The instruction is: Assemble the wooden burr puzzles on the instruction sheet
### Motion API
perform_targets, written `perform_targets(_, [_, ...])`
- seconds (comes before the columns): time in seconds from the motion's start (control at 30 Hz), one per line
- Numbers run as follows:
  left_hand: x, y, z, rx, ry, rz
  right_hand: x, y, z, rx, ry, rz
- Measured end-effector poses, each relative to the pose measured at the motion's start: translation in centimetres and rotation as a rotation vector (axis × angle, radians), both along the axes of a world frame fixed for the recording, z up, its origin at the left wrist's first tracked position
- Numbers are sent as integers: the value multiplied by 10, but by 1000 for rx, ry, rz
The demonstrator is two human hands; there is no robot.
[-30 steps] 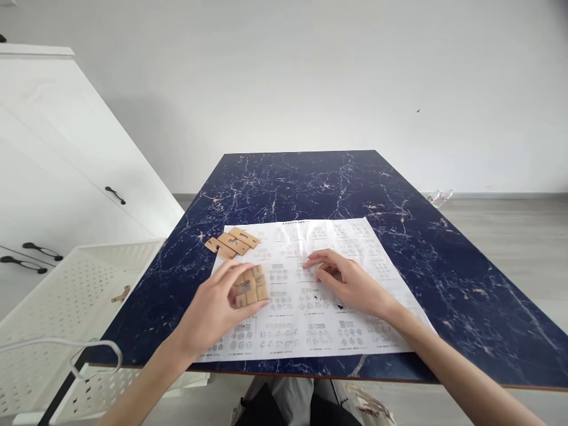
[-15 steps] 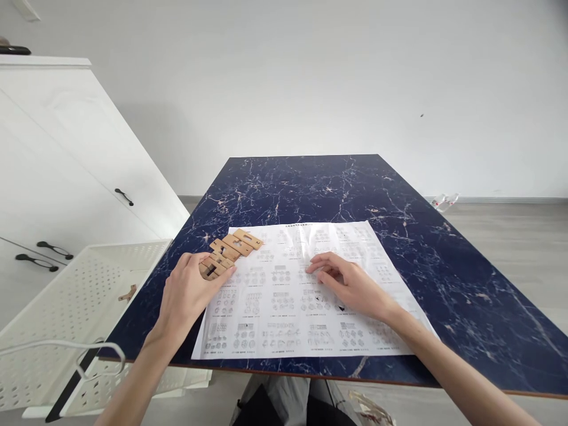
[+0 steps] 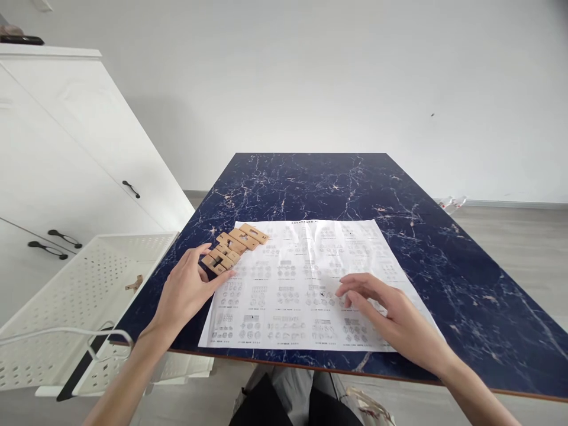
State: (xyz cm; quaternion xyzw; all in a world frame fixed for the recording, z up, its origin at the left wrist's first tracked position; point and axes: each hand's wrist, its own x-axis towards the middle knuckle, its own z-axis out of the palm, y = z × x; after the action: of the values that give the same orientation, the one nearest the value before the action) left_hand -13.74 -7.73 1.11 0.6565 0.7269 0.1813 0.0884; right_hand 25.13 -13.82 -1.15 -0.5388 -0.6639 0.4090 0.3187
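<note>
Several notched wooden puzzle pieces (image 3: 233, 244) lie side by side in a slanted row over the upper left corner of a printed paper sheet (image 3: 275, 296). My left hand (image 3: 186, 290) is at the near end of this row, thumb and fingers apart around it. Its thumb tip is by the lowest piece; whether it touches is hard to tell. Over the right part of the sheet is my right hand (image 3: 394, 316), fingers loosely bent and apart, with nothing in it. Small diagrams in rows cover the paper.
The sheet lies on a dark blue marbled table (image 3: 310, 183). Left of it stands a white perforated basket (image 3: 57, 296) with a small wooden piece (image 3: 134, 284) inside and a white cable (image 3: 66, 339) across it. A white cabinet (image 3: 80, 148) stands behind the basket.
My right hand has drawn back to the right and toward me over the paper. The fingers of my left hand have come slightly away from the wooden pieces. The view has shifted a little.
</note>
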Motion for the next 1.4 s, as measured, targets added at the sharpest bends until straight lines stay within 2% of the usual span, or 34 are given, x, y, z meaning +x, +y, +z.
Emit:
perform_targets(0.13, [1,0,-1,22,-15,-5,15,-21,-16,5,93,-132])
perform_targets(0.3, [1,0,-2,35,-24,13,24,-30,-32,27,125,-266])
perform_targets(0.93, [-15,2,-9,21,-68,38,22,-29,-34,13,-6,-284])
perform_targets(1.23, [-9,-2,3,-1,-116,65,24,-28,-34,9,-16,-239])
perform_targets(1.33, [-7,2,8,112,-129,74,29,-27,-36,32,-31,-196])
perform_targets(1.4, [-5,8,10,200,-103,29,31,-26,-37,45,-49,-183])
